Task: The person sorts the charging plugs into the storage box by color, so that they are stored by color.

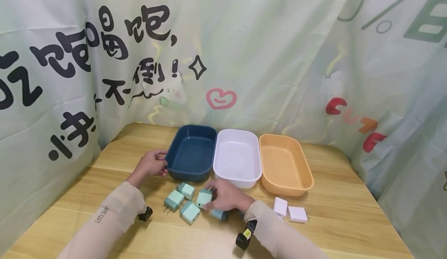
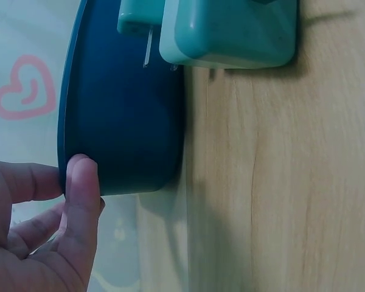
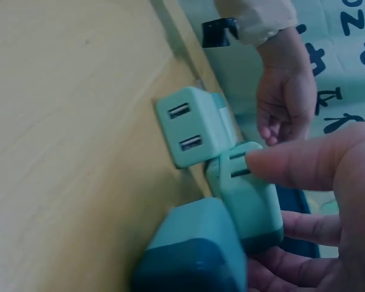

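At the left side of the navy blue tray (image 1: 191,176), my left hand (image 1: 151,163) pinches the rim between thumb and fingers, as the left wrist view shows on the tray wall (image 2: 128,121). My right hand (image 1: 227,197) holds a mint-green USB charger (image 1: 203,199) just in front of the trays. In the right wrist view, the thumb lies on the face with the slots of that charger (image 3: 249,198). Several like it, such as one green charger (image 1: 190,212), lie to its left. A bluish charger (image 1: 219,214) sits under the right hand, partly hidden.
A white tray (image 1: 237,182) and an orange tray (image 1: 287,190) stand in a row right of the navy one. White chargers (image 1: 297,214) lie in front of the orange tray. Behind the wooden table (image 1: 87,208) hangs a printed curtain (image 1: 265,57).
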Tool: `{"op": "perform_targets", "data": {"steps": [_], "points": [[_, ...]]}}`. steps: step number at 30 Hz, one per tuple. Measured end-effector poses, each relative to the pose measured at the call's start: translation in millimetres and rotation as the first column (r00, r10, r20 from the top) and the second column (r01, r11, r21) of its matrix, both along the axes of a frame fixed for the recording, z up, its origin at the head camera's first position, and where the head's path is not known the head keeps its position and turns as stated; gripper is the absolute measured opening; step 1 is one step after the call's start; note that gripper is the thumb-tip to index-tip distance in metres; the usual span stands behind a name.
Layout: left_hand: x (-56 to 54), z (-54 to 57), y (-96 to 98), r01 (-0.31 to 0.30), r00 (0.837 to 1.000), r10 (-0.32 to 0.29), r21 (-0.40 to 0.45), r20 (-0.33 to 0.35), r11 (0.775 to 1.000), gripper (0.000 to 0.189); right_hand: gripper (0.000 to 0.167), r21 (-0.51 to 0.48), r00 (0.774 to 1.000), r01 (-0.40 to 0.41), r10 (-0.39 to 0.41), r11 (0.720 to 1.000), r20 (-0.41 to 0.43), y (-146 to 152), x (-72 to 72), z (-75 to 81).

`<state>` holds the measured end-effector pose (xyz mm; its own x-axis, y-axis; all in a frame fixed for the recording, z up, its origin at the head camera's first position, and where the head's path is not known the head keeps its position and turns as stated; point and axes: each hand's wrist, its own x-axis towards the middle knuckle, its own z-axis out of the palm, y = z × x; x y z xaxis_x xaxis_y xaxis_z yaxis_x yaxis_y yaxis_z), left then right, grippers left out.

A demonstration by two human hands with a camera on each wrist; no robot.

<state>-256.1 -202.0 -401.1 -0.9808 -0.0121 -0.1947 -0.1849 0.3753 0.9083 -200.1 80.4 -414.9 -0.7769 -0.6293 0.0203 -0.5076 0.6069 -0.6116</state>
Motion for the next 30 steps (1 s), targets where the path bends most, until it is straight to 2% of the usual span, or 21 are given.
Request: {"op": "perform_targets", "data": {"steps": [7,17,22,30], "points": [[1.0,0.0,0.4,-0.010,1.000,0.010,0.001,0.007,1.000,0.050,0.042,-0.067,0.998,0.003,0.001,0.998,0.059,0,-0.7,11.6],[-0.1,-1.6,-0.5,-0.005,1.000,0.005,0.012,0.003,1.000,0.051,0.042,-0.078,0.988,0.035,-0.022,0.996,0.153,0,-10.0,26.1],[-1.0,-3.0,-0.6,-0.004,1.000,0.004,0.016,-0.008,1.000,0.050,0.041,-0.122,0.978,0.040,-0.013,0.992,0.210,0,-16.7,31.3],[0.1,-4.5,-2.0,0.004,1.000,-0.004,0.028,-0.009,1.000,0.050,0.040,-0.179,0.949,0.081,-0.022,0.981,0.315,-5,-24.2,34.7]]}}
